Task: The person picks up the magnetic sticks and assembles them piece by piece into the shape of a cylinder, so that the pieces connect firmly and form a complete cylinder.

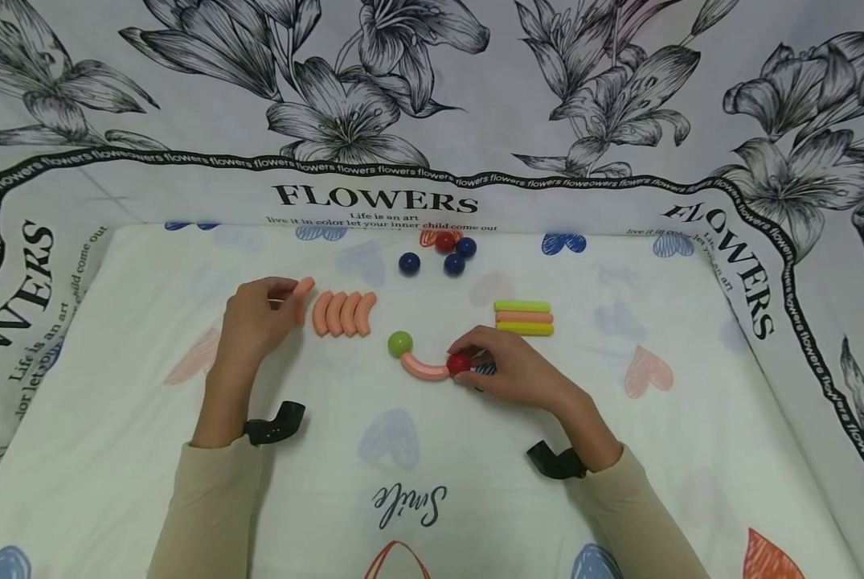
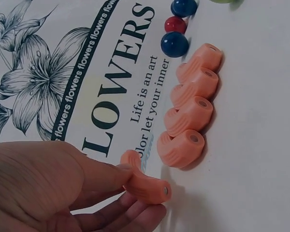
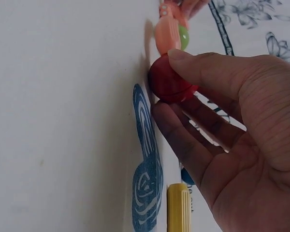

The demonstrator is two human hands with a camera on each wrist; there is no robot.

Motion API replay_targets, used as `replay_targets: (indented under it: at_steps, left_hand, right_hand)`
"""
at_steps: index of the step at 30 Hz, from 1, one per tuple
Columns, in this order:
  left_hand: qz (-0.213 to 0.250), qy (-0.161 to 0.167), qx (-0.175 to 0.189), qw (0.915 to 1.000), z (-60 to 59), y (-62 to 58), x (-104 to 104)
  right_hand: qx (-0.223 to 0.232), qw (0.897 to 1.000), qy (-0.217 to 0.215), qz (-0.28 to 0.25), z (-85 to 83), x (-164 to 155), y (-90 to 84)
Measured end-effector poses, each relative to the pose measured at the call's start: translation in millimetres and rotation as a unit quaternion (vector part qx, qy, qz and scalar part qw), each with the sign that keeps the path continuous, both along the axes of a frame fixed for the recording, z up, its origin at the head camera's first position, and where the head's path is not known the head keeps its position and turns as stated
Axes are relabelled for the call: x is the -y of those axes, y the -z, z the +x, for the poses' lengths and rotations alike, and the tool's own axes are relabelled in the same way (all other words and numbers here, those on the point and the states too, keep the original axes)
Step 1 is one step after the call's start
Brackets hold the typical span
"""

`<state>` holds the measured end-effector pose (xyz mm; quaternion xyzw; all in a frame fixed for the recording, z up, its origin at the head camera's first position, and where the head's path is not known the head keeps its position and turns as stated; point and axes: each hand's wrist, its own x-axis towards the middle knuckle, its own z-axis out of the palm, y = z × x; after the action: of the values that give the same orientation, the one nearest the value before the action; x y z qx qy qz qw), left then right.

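Note:
My left hand (image 1: 256, 320) pinches a curved salmon-pink magnetic rod (image 2: 150, 186) between thumb and fingers, its metal-tipped end facing out. Just right of it, several matching curved rods (image 1: 345, 314) lie side by side in a row. With thumb and fingertips, my right hand (image 1: 514, 370) holds a red ball (image 3: 168, 79). That ball meets one end of another curved pink rod (image 1: 424, 368), and a green ball (image 1: 400, 344) sits at the rod's other end. Together they form a shallow arc on the cloth.
Toward the back lie a red ball (image 1: 444, 241) and several dark blue balls (image 1: 409, 263). Straight rods in green, pink and yellow (image 1: 524, 318) lie stacked side by side behind my right hand. A white printed cloth (image 1: 316, 498) covers the table.

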<state>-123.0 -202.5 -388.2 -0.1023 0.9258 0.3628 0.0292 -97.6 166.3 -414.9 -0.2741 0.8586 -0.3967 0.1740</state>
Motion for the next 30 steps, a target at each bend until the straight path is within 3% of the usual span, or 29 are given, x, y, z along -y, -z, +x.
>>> replay_targets:
  at_steps: [7, 14, 22, 30]
  left_hand:
    - [0.01, -0.005, -0.016, 0.9998, -1.1, -6.5, -8.9]
    - [0.06, 0.05, -0.039, 0.9962, 1.0, -13.1, -28.6]
    - [0.101, 0.128, 0.001, 0.9867, 1.5, -5.4, -64.5]
    - [0.11, 0.147, 0.038, 0.9823, 4.2, 3.5, -85.8]
  right_hand:
    - [-0.002, 1.0, -0.002, -0.002, -1.3, 0.0, 0.7]
    - [0.002, 1.0, -0.008, -0.015, -2.2, 0.1, 2.5]
    - [0.0, 1.0, -0.009, -0.016, -2.5, 1.8, 1.6]
    - [-0.003, 1.0, -0.009, -0.011, -1.7, 1.7, 2.9]
